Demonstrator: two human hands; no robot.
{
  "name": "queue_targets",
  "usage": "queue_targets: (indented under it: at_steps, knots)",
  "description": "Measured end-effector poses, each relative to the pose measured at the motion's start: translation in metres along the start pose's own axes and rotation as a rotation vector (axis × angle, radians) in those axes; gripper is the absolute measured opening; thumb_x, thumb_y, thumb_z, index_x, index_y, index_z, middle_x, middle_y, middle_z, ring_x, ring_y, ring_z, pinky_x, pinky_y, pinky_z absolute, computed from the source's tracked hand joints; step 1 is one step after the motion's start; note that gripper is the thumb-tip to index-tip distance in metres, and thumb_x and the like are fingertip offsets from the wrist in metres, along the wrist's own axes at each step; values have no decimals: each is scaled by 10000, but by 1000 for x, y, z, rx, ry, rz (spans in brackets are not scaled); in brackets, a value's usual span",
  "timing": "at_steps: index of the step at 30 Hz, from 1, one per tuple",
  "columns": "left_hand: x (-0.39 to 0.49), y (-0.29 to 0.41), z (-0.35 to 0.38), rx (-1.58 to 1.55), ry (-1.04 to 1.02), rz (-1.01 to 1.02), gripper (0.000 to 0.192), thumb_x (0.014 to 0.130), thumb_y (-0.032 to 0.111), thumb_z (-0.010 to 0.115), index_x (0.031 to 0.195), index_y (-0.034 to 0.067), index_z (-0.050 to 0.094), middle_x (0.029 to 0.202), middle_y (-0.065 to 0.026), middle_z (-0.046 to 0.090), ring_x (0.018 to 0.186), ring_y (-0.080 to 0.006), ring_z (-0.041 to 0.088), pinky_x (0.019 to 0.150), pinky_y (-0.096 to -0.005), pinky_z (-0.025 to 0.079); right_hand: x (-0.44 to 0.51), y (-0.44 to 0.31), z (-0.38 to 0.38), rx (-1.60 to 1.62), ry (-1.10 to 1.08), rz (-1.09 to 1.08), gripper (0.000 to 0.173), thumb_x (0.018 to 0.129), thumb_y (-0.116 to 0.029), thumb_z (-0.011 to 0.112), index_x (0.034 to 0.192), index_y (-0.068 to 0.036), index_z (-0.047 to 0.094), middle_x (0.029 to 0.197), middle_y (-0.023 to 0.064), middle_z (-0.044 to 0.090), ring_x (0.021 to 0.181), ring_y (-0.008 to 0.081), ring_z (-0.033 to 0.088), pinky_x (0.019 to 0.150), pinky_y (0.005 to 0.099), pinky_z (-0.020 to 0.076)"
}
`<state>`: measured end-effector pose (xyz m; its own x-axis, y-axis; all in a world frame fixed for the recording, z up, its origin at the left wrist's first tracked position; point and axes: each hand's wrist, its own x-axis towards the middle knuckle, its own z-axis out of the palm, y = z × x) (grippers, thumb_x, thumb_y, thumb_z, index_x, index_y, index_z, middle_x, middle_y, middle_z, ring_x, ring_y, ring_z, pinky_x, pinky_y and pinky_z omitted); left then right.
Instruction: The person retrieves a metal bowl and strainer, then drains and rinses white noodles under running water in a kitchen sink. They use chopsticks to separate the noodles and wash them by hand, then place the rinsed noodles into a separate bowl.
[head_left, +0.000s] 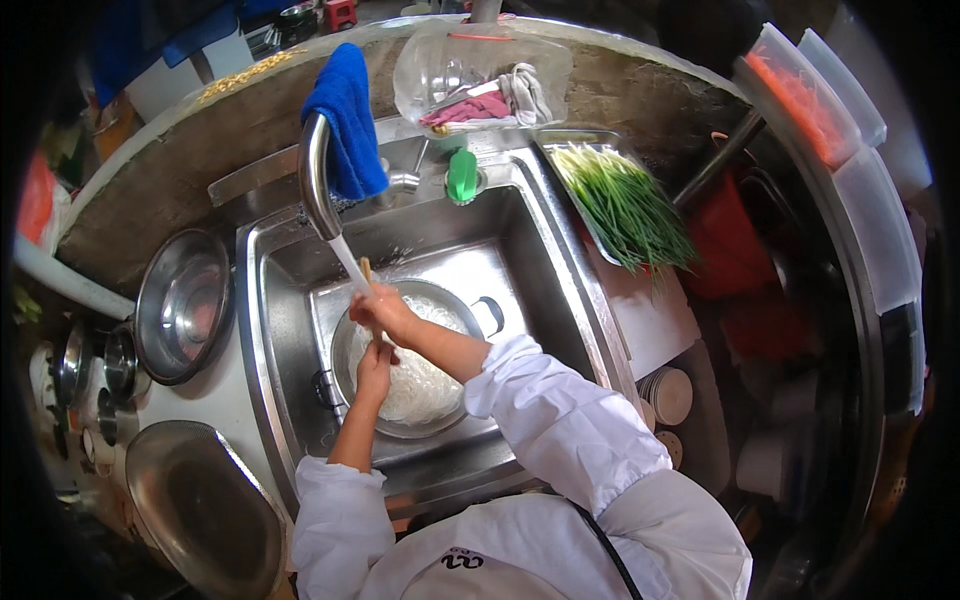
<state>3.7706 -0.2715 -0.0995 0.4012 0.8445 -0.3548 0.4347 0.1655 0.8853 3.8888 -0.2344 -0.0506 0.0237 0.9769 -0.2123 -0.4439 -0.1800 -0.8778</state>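
Over the sink, my right hand grips the upper part of wooden chopsticks. My left hand is closed around their lower end. Water streams from the curved metal faucet onto the chopsticks and my right hand. Below my hands, a round metal pot with black side handles holds translucent white noodles. The pot stands inside the stainless-steel sink. My forearms hide part of the pot and noodles.
A blue cloth hangs over the faucet. Green onions fill a tray on the right. A metal basin and mesh strainer sit on the left. Plastic containers line the far right; a plastic bag lies behind the sink.
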Motion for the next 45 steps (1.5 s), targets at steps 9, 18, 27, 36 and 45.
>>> queue_targets:
  at_steps: [9,18,27,36,45]
  knots:
    - [-24,9,-5,334,38,338,162,861,179,414,839,21,444,711,-195,517,677,-381,512,600,-421,396,-52,-67,-46,-366,-11,-35,229,797,-273,551,856,-54,583,765,19,576,688,95,518,597,225,415]
    - [-19,20,-27,526,-10,657,144,801,161,446,764,32,497,761,-178,552,746,-362,523,669,-429,404,-95,-117,-67,-946,-245,162,273,819,-203,520,947,26,594,743,90,607,666,130,543,643,261,437]
    - [-16,-32,-64,932,-34,445,110,768,103,427,792,52,522,804,-137,567,843,-304,525,740,-419,384,-124,-132,-106,-1476,-289,-98,165,783,-180,504,837,-69,614,709,146,587,686,328,556,612,391,439]
    - [29,-9,-42,137,240,219,523,706,68,613,1194,103,430,1131,-115,464,892,-201,506,806,-310,417,-193,-139,-110,-1783,-3,30,144,717,-103,484,812,-66,586,712,161,595,683,328,580,603,410,455]
    - [43,16,-20,61,198,239,153,723,111,614,842,15,608,822,-53,592,772,-131,537,717,-251,419,-232,-171,-204,-1473,1176,-357,138,819,-167,441,873,-68,521,656,180,570,605,365,555,546,466,421]
